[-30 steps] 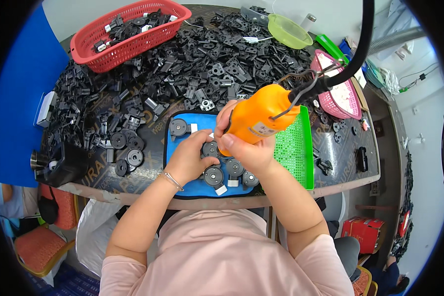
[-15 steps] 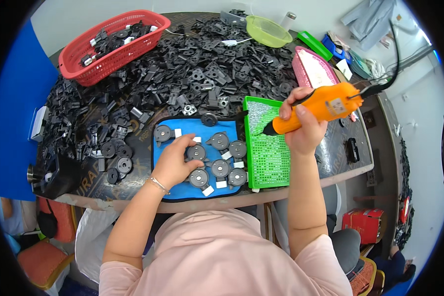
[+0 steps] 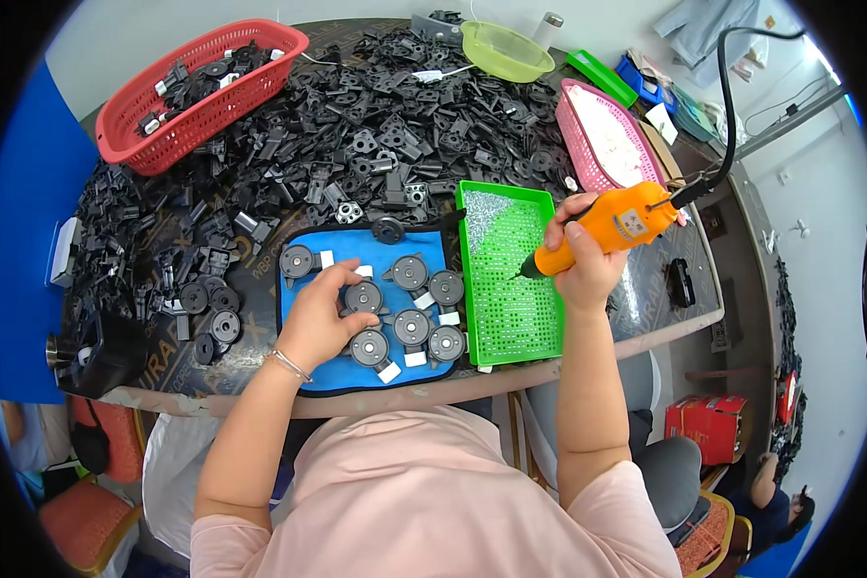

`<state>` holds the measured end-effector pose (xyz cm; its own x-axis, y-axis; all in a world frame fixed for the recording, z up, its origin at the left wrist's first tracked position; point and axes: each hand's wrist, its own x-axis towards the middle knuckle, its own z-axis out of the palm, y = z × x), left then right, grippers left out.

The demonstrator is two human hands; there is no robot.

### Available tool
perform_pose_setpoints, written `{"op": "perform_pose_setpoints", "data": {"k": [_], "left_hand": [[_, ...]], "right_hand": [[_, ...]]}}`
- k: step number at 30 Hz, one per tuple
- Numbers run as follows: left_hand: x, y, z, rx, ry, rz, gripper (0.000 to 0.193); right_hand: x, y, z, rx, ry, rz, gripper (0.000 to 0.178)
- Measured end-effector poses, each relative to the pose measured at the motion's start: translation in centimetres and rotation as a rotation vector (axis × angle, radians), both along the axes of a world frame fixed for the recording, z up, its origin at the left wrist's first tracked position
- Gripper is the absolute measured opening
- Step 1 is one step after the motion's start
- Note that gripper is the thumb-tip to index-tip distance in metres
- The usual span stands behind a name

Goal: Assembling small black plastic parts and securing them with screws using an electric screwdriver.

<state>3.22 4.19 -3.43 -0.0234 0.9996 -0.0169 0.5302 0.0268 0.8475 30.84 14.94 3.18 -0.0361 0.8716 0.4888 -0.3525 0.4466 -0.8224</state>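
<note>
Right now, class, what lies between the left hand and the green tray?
In the head view, round black parts on the blue mat lie between the left hand and the green tray.

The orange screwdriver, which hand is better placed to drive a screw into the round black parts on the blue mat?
Right: the right hand already grips the orange screwdriver, tip over the green tray. The left hand rests on a round black part.

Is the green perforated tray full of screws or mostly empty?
Mostly empty. The green perforated tray shows bare holes across most of its surface; a silvery patch of small pieces fills only its far left corner. The orange screwdriver tip points down at it.
</note>
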Motion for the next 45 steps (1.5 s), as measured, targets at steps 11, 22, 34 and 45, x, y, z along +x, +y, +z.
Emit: {"op": "perform_pose_setpoints", "data": {"k": [11, 22, 34, 45], "left_hand": [[0.1, 0.0, 0.3, -0.014, -0.015, 0.007, 0.046], [-0.1, 0.0, 0.3, -0.051, -0.008, -0.01, 0.056], [0.1, -0.1, 0.3, -0.034, 0.036, -0.041, 0.06], [-0.4, 0.2, -1.3, 0.102, 0.024, -0.108, 0.056]], "right_hand": [[-0.1, 0.1, -0.2, 0.023, -0.015, 0.009, 0.022], [-0.3, -0.2, 1.3, 0.048, 0.037, 0.028, 0.024], [-13.5, -4.4, 1.1, 0.007, 0.099, 0.489, 0.024], [-15.0, -5.0, 0.1, -0.072, -0.007, 0.561, 0.021]]}}
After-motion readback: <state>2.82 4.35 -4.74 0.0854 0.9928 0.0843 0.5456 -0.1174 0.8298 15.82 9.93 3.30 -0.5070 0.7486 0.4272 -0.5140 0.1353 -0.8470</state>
